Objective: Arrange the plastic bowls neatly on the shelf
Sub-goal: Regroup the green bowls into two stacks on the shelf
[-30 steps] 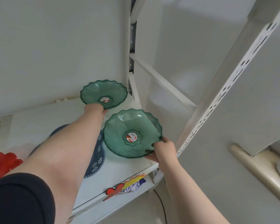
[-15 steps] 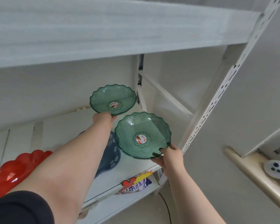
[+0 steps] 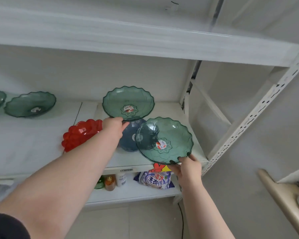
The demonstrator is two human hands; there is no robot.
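Currently, the left hand (image 3: 113, 125) is pinching the far green bowl (image 3: 128, 102) and the right hand (image 3: 188, 167) is gripping the near green bowl (image 3: 164, 140), tilted over the shelf (image 3: 128, 163) edge; it could slip off.

A white metal shelving unit (image 3: 259, 107) with perforated uprights is standing against a plain white wall (image 3: 86, 73). An upper shelf board (image 3: 128, 42) is spanning the frame overhead. Pale floor tiles (image 3: 128, 221) are showing beneath, with a dark cable (image 3: 181, 219) lying across them. A beige rail (image 3: 281, 195) is running along the right. Soft, even light is filling the room.
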